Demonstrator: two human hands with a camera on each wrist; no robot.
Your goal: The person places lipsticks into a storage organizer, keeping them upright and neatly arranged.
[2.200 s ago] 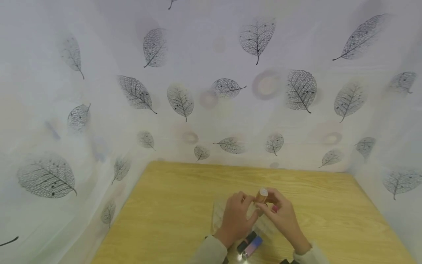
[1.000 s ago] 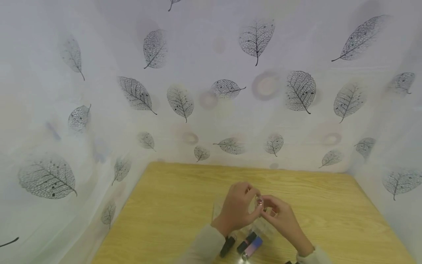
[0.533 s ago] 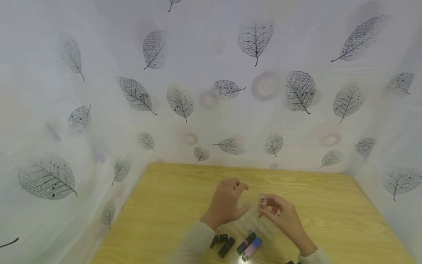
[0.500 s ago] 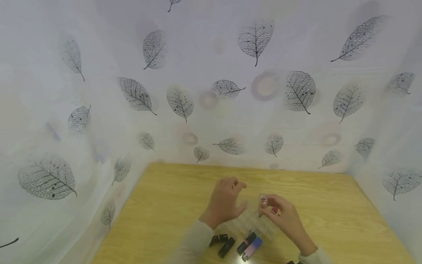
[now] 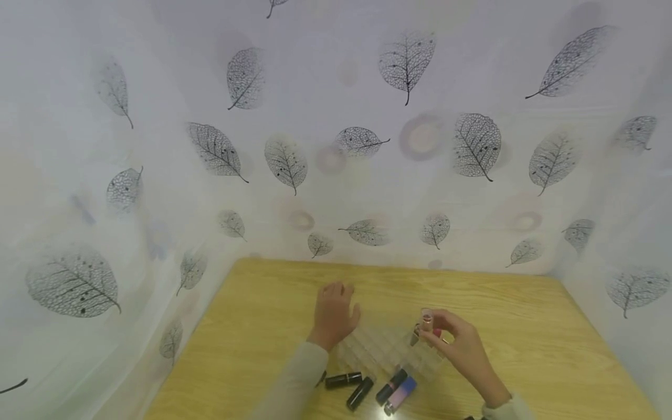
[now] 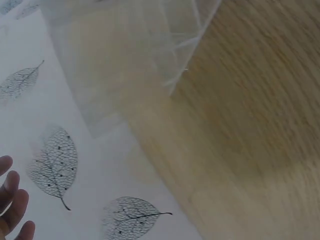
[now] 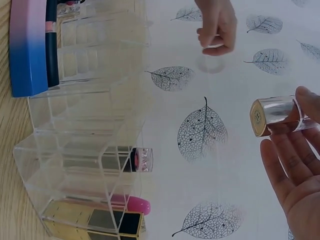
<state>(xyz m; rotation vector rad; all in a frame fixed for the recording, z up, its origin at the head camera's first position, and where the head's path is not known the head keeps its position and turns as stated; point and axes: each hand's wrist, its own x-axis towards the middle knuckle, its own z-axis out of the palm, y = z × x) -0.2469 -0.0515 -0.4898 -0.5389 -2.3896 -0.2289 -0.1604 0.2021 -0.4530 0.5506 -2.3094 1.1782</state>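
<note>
My right hand (image 5: 464, 347) pinches a lipstick (image 5: 427, 321) in a shiny silver tube with a clear end, raised over the right part of a clear acrylic lipstick organizer (image 5: 375, 353). In the right wrist view, the squarish gold-rimmed base of this lipstick (image 7: 275, 116) faces left, thumb on one side and fingers on the other. Left of the organizer, my left hand (image 5: 333, 315) is apart from it with loosely bent fingers, holding nothing. Only its fingertips (image 6: 17, 207) enter the left wrist view. Several lipsticks stand in the organizer, among them a gold-and-black one (image 7: 95, 222) and a pink-topped one (image 7: 135, 204).
On the wooden table (image 5: 252, 350), in front of the organizer, lie two black lipstick tubes, one crosswise (image 5: 343, 380) and one slanted (image 5: 360, 394). Beside them are a black tube with a pink band (image 5: 391, 387) and a pink-to-blue one (image 5: 401, 395). A leaf-print curtain (image 5: 336, 192) surrounds the table.
Both hands were together at the lipstick; my left hand has come off it and moved left. My right hand keeps the lipstick, shifted slightly right. More of the organizer and black tubes shows.
</note>
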